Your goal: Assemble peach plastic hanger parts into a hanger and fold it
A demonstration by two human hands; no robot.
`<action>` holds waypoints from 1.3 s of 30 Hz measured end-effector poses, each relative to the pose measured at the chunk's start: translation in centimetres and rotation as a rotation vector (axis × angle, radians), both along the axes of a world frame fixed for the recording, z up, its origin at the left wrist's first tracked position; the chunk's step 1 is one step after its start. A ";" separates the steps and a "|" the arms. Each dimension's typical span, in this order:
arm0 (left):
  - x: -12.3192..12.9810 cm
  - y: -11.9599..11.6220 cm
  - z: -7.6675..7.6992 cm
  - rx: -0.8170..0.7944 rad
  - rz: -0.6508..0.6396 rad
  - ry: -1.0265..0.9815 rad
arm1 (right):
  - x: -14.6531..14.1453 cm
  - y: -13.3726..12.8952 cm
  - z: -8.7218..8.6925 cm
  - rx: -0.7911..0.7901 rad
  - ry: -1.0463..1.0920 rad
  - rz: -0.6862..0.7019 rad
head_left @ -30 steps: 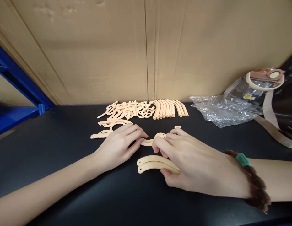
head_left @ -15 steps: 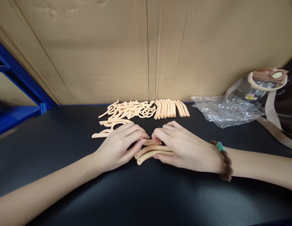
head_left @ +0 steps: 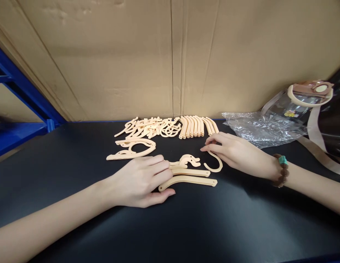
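Note:
My left hand (head_left: 148, 179) is low over the black table, fingers curled over the left ends of two beige curved hanger arms, with the thumb below them. The upper hanger arm (head_left: 193, 172) and lower hanger arm (head_left: 194, 179) lie side by side, stretching right. Just behind them sits a small beige notched piece (head_left: 188, 160), its left part hidden by my fingers. My right hand (head_left: 234, 153) has its fingertips closed at the upper end of a beige hook (head_left: 219, 166), whose curve points toward me; the grip itself is partly hidden.
Assembled beige hanger frames (head_left: 131, 149) lie left of centre. Behind them is a pile of loose hooks and notched pieces (head_left: 150, 127), beside a row of curved arms (head_left: 192, 126). A clear plastic bag (head_left: 257, 129) and strapped bottle (head_left: 298, 106) stand right; cardboard (head_left: 131, 54) backs the table.
My right hand has moved right and away from the curved arms, uncovering their right ends, the notched piece and the hook. My left hand has shifted slightly toward me.

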State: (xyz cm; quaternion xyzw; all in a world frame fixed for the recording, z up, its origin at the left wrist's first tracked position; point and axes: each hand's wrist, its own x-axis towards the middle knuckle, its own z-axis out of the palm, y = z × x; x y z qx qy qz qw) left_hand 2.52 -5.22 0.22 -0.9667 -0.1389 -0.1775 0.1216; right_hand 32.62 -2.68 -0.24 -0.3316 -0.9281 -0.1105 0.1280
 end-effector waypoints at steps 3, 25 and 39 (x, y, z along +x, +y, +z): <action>-0.1 0.3 -0.1 -0.071 0.007 -0.009 | 0.7 0.3 -0.5 0.045 -0.087 0.035; -0.1 0.4 -0.7 -0.104 0.062 -0.194 | 1.3 1.2 -0.5 0.389 -0.261 0.188; 0.4 1.0 0.9 -1.045 0.465 -0.758 | -0.6 -0.8 -0.3 -0.763 0.775 -0.091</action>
